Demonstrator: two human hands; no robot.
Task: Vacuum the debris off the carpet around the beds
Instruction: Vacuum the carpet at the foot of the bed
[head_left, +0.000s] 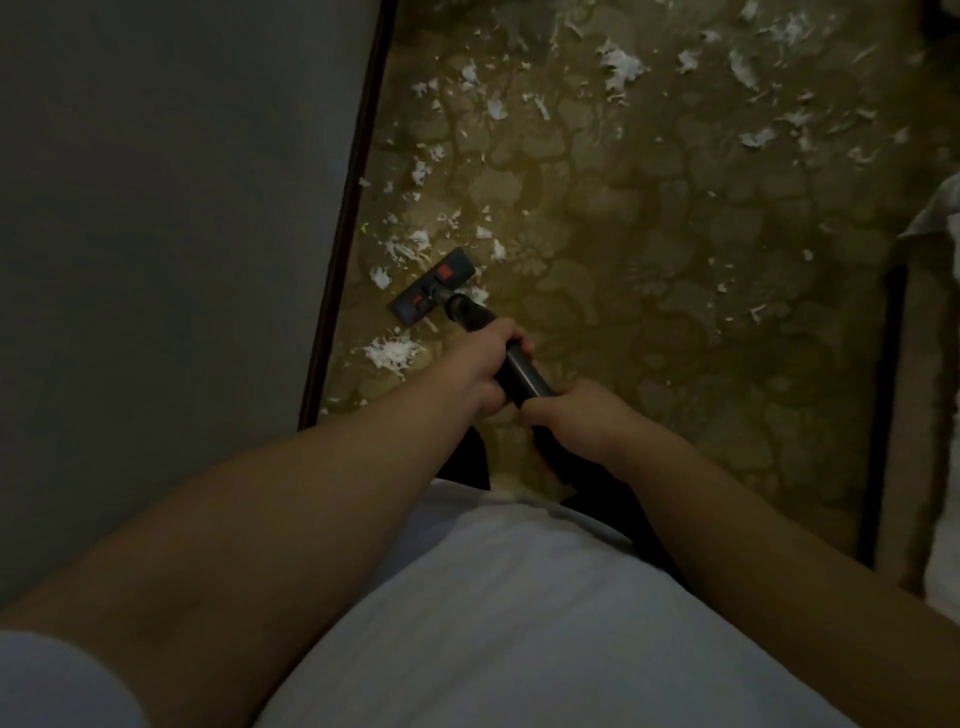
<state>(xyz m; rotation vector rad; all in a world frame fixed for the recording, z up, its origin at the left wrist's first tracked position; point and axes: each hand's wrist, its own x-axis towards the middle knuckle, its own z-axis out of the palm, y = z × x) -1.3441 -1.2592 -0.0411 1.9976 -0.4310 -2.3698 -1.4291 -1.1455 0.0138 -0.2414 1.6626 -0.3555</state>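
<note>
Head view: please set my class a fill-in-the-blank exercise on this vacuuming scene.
1. The left hand grips the tube ____ the nozzle than the right hand.
2. The nozzle bears two ____ patches.
3. The debris on the carpet is ____.
Missing words: nearer; red; white.

Black vacuum head (434, 287) is a flat rectangle with two red patches on top, sitting flat on the olive-brown flowery carpet (649, 260) and turned at a slant. The dark vacuum tube (522, 371) slopes up from its back. White shredded debris (392, 353): one clump just near-left of the head, bits right by its far edge, loads more scattered well beyond it.
</note>
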